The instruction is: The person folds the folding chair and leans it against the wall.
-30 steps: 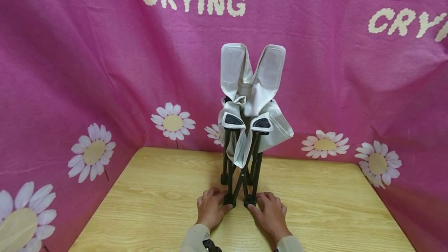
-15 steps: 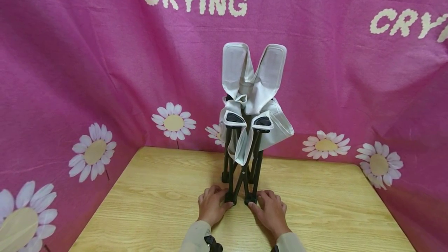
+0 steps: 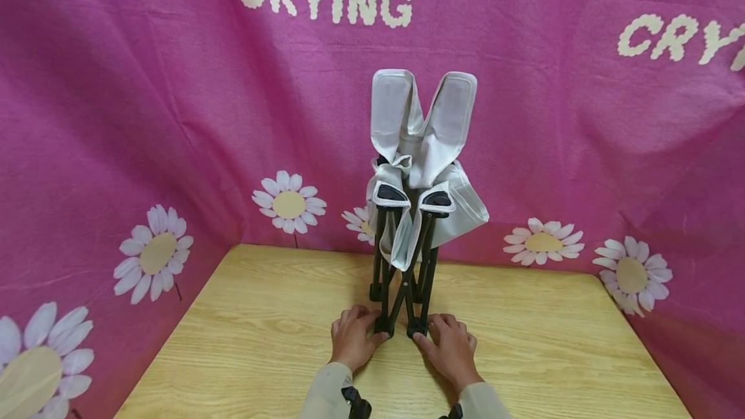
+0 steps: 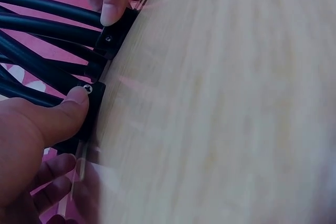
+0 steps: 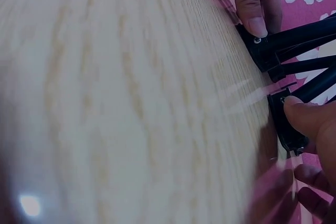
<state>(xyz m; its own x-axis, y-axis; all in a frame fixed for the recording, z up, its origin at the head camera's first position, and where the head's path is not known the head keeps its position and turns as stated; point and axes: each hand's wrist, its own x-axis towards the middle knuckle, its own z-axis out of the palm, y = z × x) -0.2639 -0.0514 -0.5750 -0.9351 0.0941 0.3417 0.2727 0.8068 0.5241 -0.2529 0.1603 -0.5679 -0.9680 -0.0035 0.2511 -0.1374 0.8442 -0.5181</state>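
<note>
A folding chair [image 3: 439,154] with off-white fabric and black tube legs stands upright and folded on the wooden table [image 3: 262,335]. Its crossed legs are drawn close together, and the fabric bunches between them. My left hand [image 3: 353,336] pinches the near left foot, its thumb on the screwed face of the black foot cap [image 4: 94,103] in the left wrist view. On the near right foot, my right hand [image 3: 451,344] does the same, thumb pressed on the foot cap [image 5: 286,124] in the right wrist view. The outer sides of both feet are partly hidden by the fingers.
Pink cloth [image 3: 326,102] printed with white daisies and lettering hangs round the back and both sides of the table. Black straps [image 3: 356,399] sit on the wrists over beige sleeves.
The folded chair has shifted slightly away from me, with both hands following at its near feet. Their grip looks the same.
</note>
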